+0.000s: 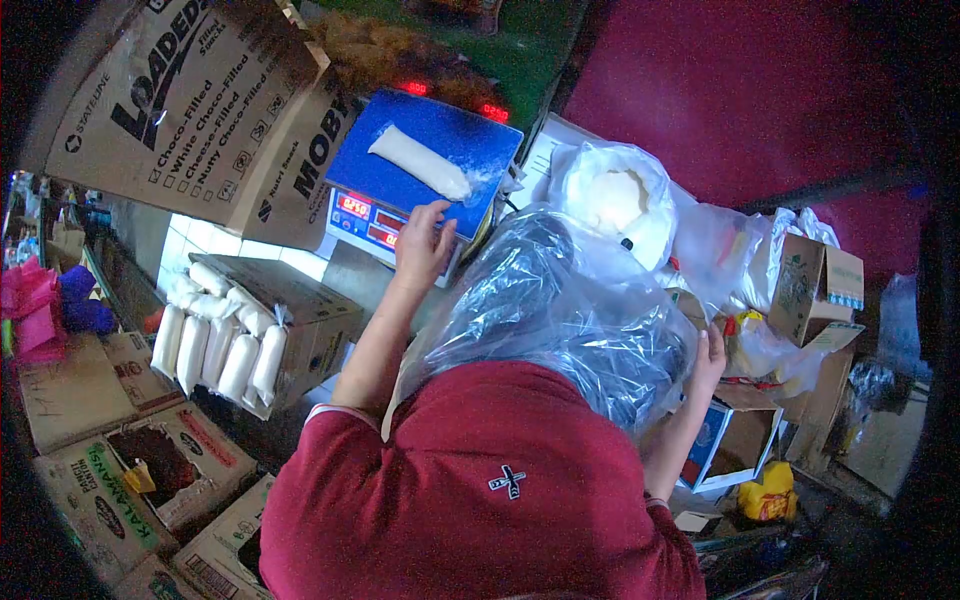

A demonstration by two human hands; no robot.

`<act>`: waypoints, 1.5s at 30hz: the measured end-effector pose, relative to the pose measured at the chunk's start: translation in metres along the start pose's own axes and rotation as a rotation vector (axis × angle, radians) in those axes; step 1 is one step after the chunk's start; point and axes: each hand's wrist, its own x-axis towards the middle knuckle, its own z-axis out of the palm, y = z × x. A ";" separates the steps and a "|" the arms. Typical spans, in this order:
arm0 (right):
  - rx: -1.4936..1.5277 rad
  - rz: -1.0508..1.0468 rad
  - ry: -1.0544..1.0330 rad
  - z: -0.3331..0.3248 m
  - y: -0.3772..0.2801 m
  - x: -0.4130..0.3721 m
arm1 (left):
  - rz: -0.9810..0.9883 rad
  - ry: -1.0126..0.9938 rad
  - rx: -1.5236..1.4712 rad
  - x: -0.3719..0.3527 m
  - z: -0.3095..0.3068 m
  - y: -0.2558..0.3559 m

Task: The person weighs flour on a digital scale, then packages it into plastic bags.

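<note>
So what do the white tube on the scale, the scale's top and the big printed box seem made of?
The white tube: probably thin plastic film around white contents, given its soft, slightly uneven outline. The scale's top: smooth and blue, either coated metal or plastic. The big printed box: matte cardboard, from its brown surface and folded edges.

Glossy, wrinkled clear plastic is seen in the large sheet point(560, 310). Matt brown cardboard is shown by the printed carton point(200, 110); smooth blue is presented by the scale's platform point(350, 140), dusted with white powder.
</note>
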 end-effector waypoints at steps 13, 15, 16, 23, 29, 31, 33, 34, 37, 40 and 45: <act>-0.040 -0.021 -0.026 0.013 -0.010 -0.003 | 0.056 -0.058 0.416 0.028 0.013 0.022; -0.073 -0.047 0.004 0.014 -0.014 -0.009 | 0.176 0.019 0.542 0.041 0.026 0.008; -0.103 -0.036 0.024 0.014 -0.018 -0.011 | 0.184 0.027 0.540 0.047 0.031 -0.002; -0.212 -0.093 0.156 0.000 -0.045 -0.028 | 0.307 0.133 0.154 0.097 -0.008 0.041; 0.021 -0.487 0.085 0.009 -0.137 -0.052 | 0.325 -0.097 -0.443 0.105 -0.011 0.150; -0.094 -0.730 0.050 0.024 -0.156 -0.056 | 0.410 -0.221 -0.413 0.078 0.012 0.206; -0.151 -0.794 0.105 0.032 -0.175 -0.067 | 0.391 -0.389 -0.481 0.050 0.044 0.247; -0.097 -0.775 0.159 0.032 -0.182 -0.073 | 0.413 -0.479 -0.506 0.035 0.060 0.265; -0.230 -0.697 0.361 0.017 -0.174 -0.078 | 0.507 -0.736 -0.518 -0.008 0.106 0.306; -0.219 -0.641 0.570 -0.025 -0.135 -0.091 | 0.492 -0.970 -0.592 -0.054 0.144 0.335; -0.294 -0.390 0.633 -0.098 -0.084 -0.156 | 0.473 -1.365 -0.572 -0.113 0.190 0.346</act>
